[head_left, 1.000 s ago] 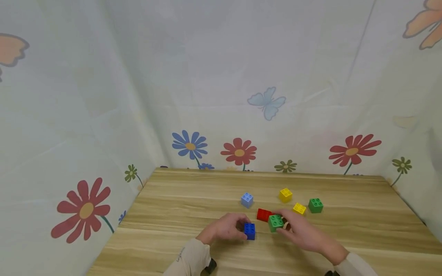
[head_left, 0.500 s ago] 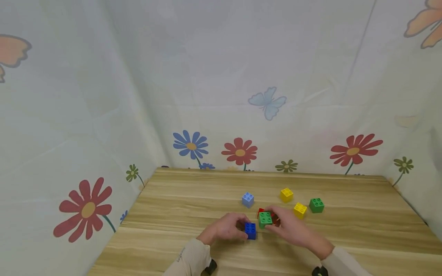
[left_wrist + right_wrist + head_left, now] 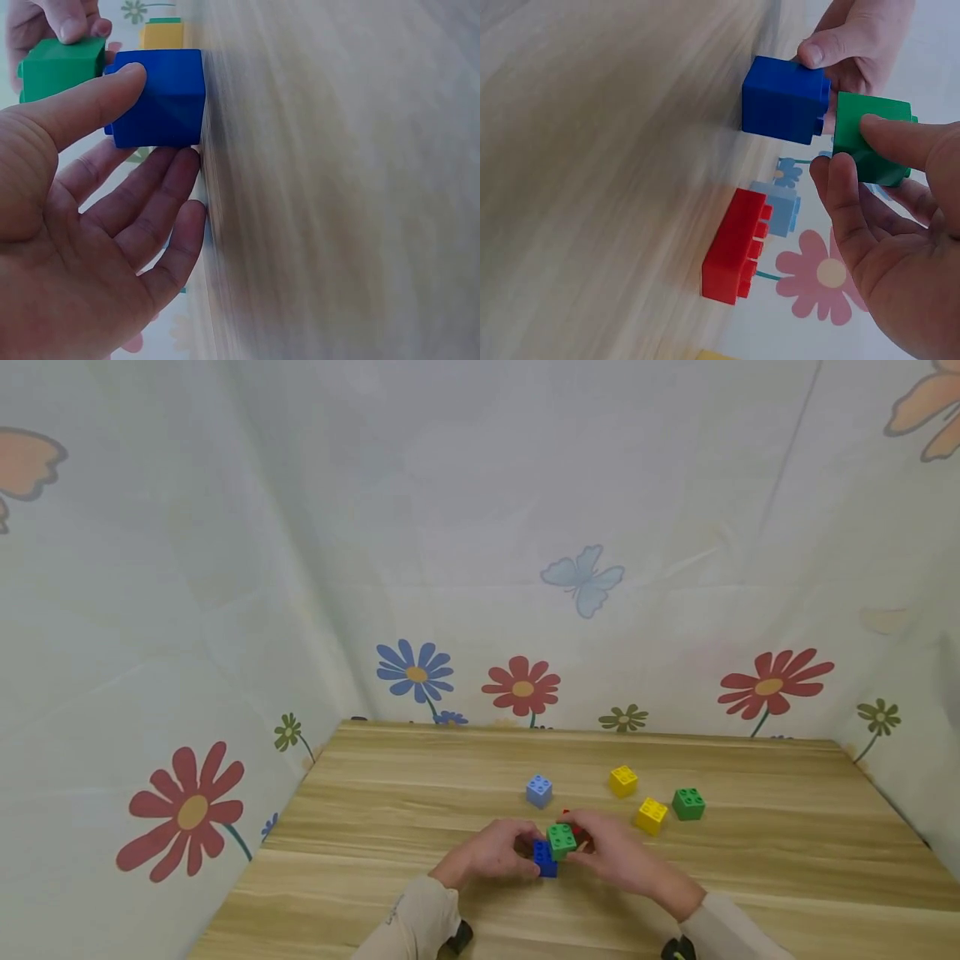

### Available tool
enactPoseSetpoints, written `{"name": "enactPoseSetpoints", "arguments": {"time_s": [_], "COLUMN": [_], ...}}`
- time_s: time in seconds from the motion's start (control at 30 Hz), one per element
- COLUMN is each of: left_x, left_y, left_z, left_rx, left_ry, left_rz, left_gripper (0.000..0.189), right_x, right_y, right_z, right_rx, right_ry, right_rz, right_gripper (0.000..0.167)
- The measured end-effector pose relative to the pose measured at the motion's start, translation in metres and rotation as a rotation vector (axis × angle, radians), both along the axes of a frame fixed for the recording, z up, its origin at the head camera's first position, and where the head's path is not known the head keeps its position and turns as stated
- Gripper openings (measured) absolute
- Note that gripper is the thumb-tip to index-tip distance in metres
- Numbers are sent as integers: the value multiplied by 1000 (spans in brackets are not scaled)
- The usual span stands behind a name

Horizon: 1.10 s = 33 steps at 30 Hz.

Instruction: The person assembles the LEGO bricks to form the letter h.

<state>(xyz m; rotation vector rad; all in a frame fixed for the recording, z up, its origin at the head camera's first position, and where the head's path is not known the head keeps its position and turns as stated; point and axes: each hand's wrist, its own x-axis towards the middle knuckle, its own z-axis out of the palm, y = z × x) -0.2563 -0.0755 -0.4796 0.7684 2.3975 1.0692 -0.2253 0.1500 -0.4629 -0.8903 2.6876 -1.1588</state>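
While the fingers of the right hand (image 3: 618,853) pinch a bright green, square plastic brick (image 3: 561,841) at lower centre of the frame, those of the left hand (image 3: 497,850) grip a dark blue plastic brick (image 3: 544,865) just below it; whether the bricks touch, I cannot tell. Around them, a wood-grain desk (image 3: 375,777) meets white cloth (image 3: 450,527) printed with flowers and butterflies. The right wrist view shows a long red plastic brick (image 3: 733,247), mostly hidden by the right hand in the head view. Lettering on the beige left sleeve (image 3: 420,914) is illegibly small.
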Motion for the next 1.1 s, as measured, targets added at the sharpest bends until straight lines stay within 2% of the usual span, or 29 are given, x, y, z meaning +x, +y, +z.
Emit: {"name": "enactPoseSetpoints", "arguments": {"time_s": [0.5,0.77,1.1], "left_x": [-3,-3,-2], "left_y": [1,3,2], "left_z": [-3,-4,-5], "left_rx": [11,21,27], "left_ry": [37,31,27], "left_rz": [-15,-1,-1], "left_gripper": [24,23,29], "right_x": [-4,-7,-8], "right_y": [-9,-12,-15], "right_z": [-3,-6,-5], "right_rx": [-31,-30,-1], "right_ry": [-66,-61,-58], "right_rz": [6,32,23], "right_gripper": [32,30,34]}}
